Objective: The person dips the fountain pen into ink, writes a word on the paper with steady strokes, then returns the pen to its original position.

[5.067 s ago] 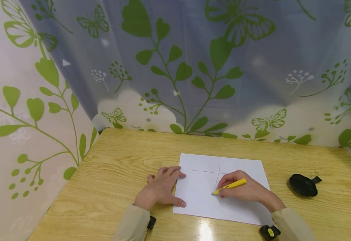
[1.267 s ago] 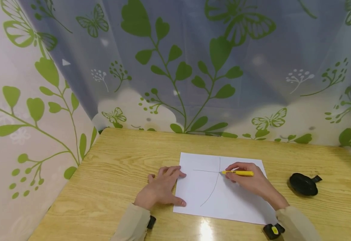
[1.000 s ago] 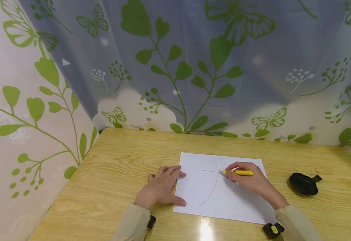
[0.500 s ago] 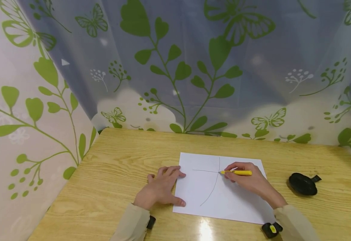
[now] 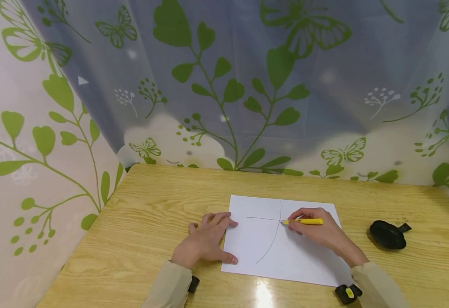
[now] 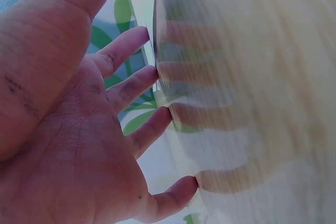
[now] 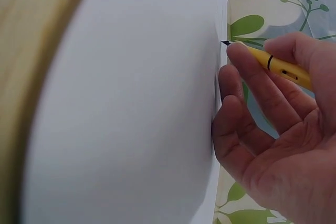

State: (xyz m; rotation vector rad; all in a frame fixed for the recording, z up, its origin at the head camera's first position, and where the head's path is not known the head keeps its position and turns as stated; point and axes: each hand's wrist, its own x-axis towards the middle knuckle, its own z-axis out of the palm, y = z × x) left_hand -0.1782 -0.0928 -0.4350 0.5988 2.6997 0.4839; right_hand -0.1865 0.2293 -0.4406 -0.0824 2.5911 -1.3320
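A sheet of white paper (image 5: 247, 248) lies on the wooden table and bears thin dark lines: a short horizontal stroke, crossed by a line that curves down to the lower left. My right hand (image 5: 324, 231) pinches a yellow fountain pen (image 5: 310, 221) between thumb and fingers. Its dark nib is at the paper where the two lines cross; the right wrist view shows the pen (image 7: 291, 72) too. With fingers spread, my left hand (image 5: 205, 241) rests at the sheet's left edge, thumb and fingertips on the paper. In the left wrist view, the left hand's fingertips (image 6: 184, 184) touch down.
To the right of the paper on the table (image 5: 162, 192) lies a small black pan-shaped dish (image 5: 387, 235) with a short handle. A curtain (image 5: 224, 85) with green leaves and butterflies hangs behind the table and along its left side.
Since the oldest frame, the curved line has lengthened to the lower left, and my right hand has moved the pen up to the crossing. Over the last second it has barely shifted; the left hand stays put.
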